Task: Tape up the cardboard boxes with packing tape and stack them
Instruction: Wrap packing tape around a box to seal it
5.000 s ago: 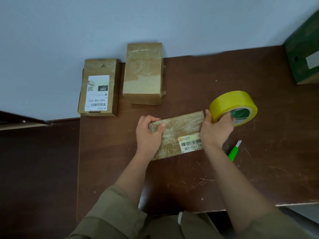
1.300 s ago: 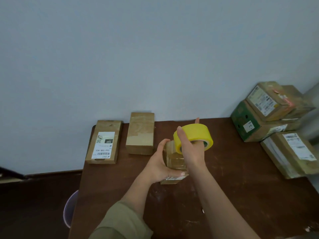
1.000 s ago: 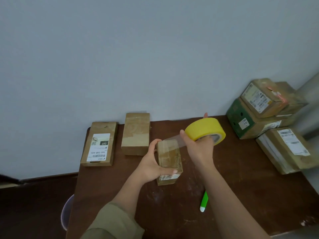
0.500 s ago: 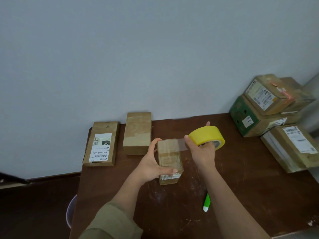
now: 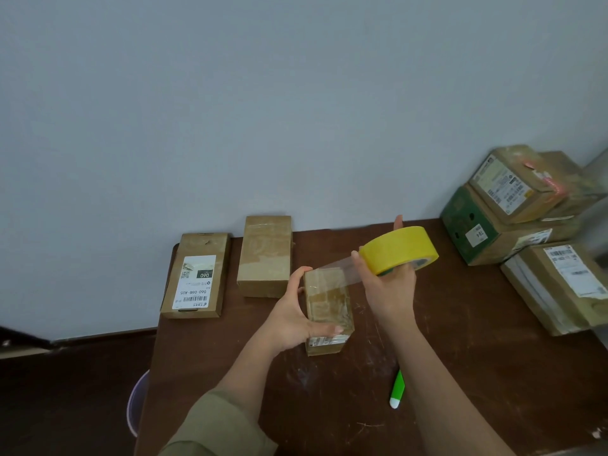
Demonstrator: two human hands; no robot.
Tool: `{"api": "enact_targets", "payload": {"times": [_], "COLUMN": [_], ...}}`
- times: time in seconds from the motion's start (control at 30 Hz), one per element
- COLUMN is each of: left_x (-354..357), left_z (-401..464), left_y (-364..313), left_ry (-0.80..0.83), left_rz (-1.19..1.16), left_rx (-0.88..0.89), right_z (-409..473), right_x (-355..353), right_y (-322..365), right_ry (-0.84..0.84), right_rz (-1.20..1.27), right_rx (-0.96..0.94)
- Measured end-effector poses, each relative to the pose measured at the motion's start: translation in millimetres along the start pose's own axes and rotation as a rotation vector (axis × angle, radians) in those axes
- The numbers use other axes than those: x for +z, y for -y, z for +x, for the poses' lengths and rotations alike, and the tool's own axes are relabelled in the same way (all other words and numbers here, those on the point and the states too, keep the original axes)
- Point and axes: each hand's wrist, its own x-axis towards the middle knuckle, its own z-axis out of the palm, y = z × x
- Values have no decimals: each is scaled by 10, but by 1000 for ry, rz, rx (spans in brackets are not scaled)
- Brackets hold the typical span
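Left hand [image 5: 292, 319] gripped the small box [image 5: 329, 311] upright on the table [image 5: 493, 373]; right hand [image 5: 390, 287] held the yellow tape roll [image 5: 398, 250], strip stretched to the box top; likely best kept taut, pressed down before cutting.

Since half a second ago the right hand [image 5: 390, 287] has lifted the tape roll [image 5: 398, 250], stretching the strip.
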Motion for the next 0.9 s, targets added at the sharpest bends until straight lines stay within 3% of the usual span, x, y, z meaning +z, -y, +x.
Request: {"api": "enact_targets", "payload": {"times": [0.9], "left_x": [-8], "left_z": [-86], "left_y": [-68], "left_ry": [10], "left_rz": [24], "left_rx": [33], "right_z": [-126], "right_x": [80], "right_y": [-449], "right_ry": [-14], "right_rz": [-65], "right_rx": [170]}}
